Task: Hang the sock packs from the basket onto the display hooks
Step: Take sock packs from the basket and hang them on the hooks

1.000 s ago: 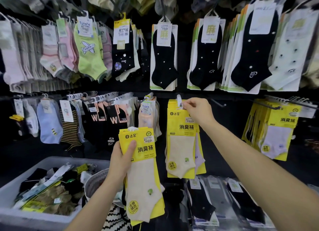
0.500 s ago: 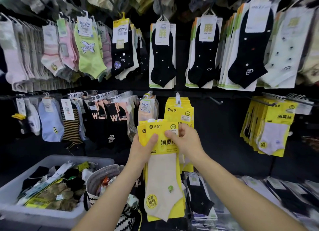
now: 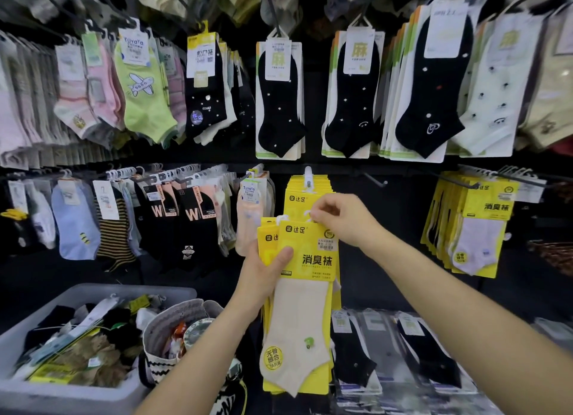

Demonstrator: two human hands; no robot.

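Note:
My left hand (image 3: 263,269) grips a stack of yellow sock packs (image 3: 305,293) with cream socks by their left edge, thumb on the front card. My right hand (image 3: 342,219) pinches the white hanger tab at the top of the front pack. Just behind and above them, more of the same yellow packs (image 3: 302,191) hang on a display hook with a white tip (image 3: 308,174). A woven basket (image 3: 161,327) with black zigzag trim stands at lower centre-left and holds a few items.
A grey plastic bin (image 3: 102,293) full of mixed sock packs sits at lower left. Rows of hung socks fill the wall. An empty hook (image 3: 373,179) juts out to the right of the yellow packs; more yellow packs (image 3: 477,225) hang further right. Black sock packs (image 3: 428,349) lie below.
My right hand left the hung packs' hook, came down to the stack in my left hand, and now pinches the front pack's top tab. The stack has moved right and up, in front of the hook.

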